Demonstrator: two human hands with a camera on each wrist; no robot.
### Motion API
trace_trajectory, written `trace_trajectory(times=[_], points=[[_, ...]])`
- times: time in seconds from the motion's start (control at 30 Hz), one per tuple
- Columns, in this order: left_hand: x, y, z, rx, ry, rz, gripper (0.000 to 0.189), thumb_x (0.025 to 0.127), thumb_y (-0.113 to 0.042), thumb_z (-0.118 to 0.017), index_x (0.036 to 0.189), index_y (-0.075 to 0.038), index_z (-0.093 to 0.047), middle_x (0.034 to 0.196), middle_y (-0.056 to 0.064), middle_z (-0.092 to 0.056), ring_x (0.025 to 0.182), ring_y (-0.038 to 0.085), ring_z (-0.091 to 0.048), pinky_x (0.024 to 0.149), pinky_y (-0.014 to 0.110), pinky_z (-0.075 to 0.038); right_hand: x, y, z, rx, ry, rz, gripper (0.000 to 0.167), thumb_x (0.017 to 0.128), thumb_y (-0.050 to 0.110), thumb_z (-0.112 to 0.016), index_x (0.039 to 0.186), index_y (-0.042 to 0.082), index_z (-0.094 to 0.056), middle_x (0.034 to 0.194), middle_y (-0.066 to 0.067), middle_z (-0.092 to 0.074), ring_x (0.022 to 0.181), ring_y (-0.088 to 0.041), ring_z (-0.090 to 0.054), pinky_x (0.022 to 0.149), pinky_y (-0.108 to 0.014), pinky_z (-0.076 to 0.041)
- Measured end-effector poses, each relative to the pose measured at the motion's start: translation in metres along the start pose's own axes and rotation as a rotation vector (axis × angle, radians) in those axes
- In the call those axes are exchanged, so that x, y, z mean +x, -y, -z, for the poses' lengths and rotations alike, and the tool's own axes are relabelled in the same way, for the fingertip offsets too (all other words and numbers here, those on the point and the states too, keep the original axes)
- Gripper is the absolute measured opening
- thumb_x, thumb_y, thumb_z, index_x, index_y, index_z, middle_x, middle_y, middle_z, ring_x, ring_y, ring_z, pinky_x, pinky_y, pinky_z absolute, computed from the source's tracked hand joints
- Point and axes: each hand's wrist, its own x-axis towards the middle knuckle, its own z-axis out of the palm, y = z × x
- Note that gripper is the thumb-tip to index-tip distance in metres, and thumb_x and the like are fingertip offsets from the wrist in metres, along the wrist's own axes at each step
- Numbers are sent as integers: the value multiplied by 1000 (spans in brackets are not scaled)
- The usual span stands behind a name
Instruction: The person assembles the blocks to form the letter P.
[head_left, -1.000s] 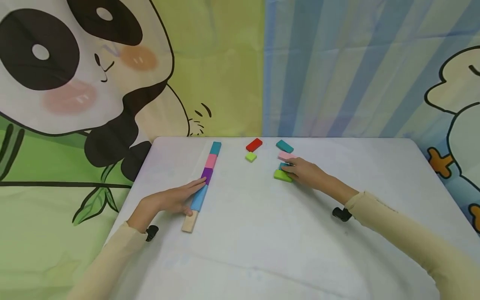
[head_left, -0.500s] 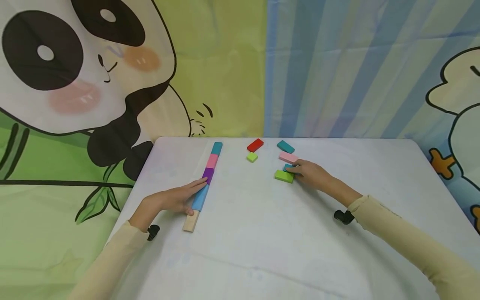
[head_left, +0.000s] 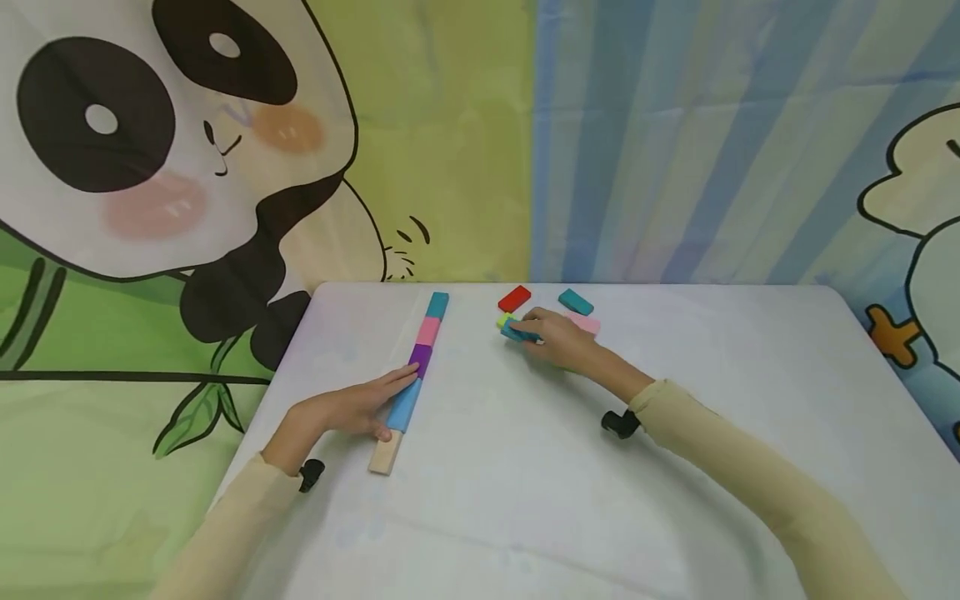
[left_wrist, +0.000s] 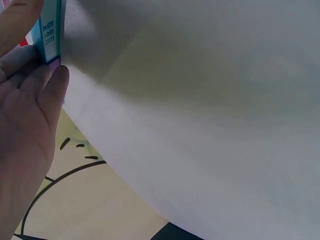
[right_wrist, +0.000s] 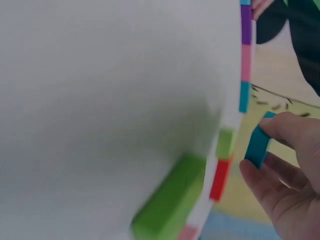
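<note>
My right hand (head_left: 566, 340) pinches a small blue block (right_wrist: 258, 145) between thumb and fingers, held off the table in the right wrist view. A straight row of blocks lies to the left: teal (head_left: 437, 305), pink (head_left: 428, 331), purple (head_left: 422, 358), light blue (head_left: 404, 407) and plain wood (head_left: 385, 454). Along this row rests my left hand (head_left: 345, 414), its fingertips at the purple block and its thumb near where light blue meets wood. Printed marks show on the light blue block in the left wrist view.
At the back lie a red block (head_left: 514, 298), a small lime block (head_left: 504, 319), a teal block (head_left: 576, 301) and a pink block (head_left: 583, 322). A longer green block (right_wrist: 172, 197) shows in the right wrist view. The white table (head_left: 480, 500) meets a printed cloth.
My right hand has picked the blue block from beside the longer green one and carried it left, near the small lime block. The left hand stays on the row.
</note>
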Motion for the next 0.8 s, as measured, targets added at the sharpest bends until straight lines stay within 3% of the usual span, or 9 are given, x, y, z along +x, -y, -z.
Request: trace_trajectory(times=[0.23,0.37,0.8], points=[[1,-2,0,-2,24,3,108,78,-37,-74,157,-12,-4,166,8,3,152,36,-10,120,53,-23,74,23,-27,-8,52,-53,43,93,14,-65,135,10,-58,124,-15,-61,109,-25,-62,93,-35,-55],[2,-3,1,-3,21,-3,107,79,-35,-74,157,-12,-5,166,8,3,152,35,-10,120,53,-23,103,22,-32,-14,86,-99,43,96,16,-61,138,10,-55,130,-13,-58,113,-24,-59,96,-34,-52],[2,-1,3,-8,19,-5,106,80,-33,-74,157,-13,-5,166,6,4,152,35,-8,120,52,-22,132,16,-48,-37,136,-129,43,98,17,-58,140,7,-52,134,-13,-56,120,-25,-56,106,-35,-47]])
